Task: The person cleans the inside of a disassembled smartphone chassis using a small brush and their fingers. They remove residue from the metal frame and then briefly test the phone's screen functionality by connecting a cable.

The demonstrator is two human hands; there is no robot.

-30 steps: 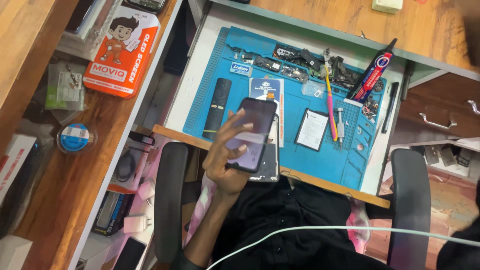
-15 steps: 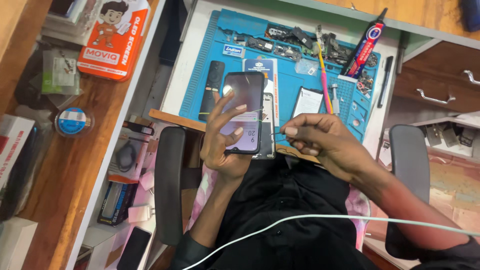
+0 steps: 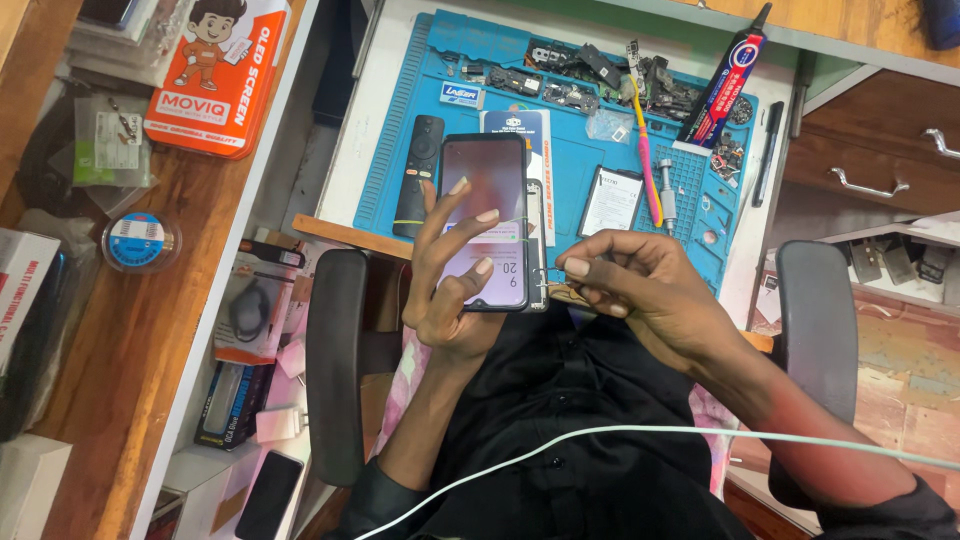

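Blue mat [image 3: 575, 190] lying beyond the lit phone [image 3: 487, 215]; left hand [image 3: 450, 270] gripping it, right hand [image 3: 640, 290] pinching a small tool at its edge, phone not opened yet

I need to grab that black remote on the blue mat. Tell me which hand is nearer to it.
Left. The left hand, holding the phone, sits right beside the black remote; the right hand is farther off, past the phone's other side.

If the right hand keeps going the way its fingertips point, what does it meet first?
Probably the smartphone held in the left hand. The right hand pinches a small thin tool aimed at the phone's lower edge, nearly touching it, though depth is unclear.
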